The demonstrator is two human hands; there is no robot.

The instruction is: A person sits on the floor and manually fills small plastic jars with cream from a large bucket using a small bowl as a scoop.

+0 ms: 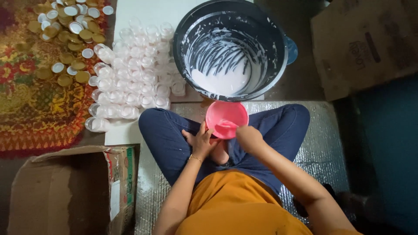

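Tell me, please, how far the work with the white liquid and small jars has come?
Done: none visibly; the clear jars look unfilled, gold lids lie apart. In hand: left hand steadies a pink bowl, right hand scoops inside. Left: white liquid in the black bucket.

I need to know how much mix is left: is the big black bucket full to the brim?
No, the black bucket holds only a shallow white pool at its bottom, its inner walls merely streaked.

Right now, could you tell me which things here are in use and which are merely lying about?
In use:
left hand steadying the pink bowl
right hand at the bowl's rim
black bucket of white liquid

Lying about:
clear jars
gold lids
open cardboard box
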